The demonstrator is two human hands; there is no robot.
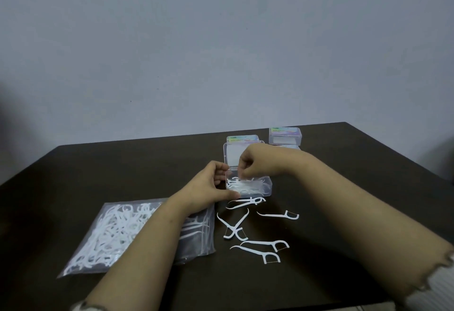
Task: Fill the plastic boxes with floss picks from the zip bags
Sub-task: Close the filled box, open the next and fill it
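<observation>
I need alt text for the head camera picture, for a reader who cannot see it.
Two bare hands work at an open clear plastic box of white floss picks on a dark table: the left hand holds its side, the right hand pinches something small over it. Loose floss picks lie in front, a zip bag lies left, closed boxes behind.

A plain pale grey-blue wall (221, 40) fills the upper half of the view, from 9 o'clock to 3 o'clock. Below it, a dark brown table (103, 170) spans the lower half, its far edge running along the wall. Lighting is dim and even.
</observation>
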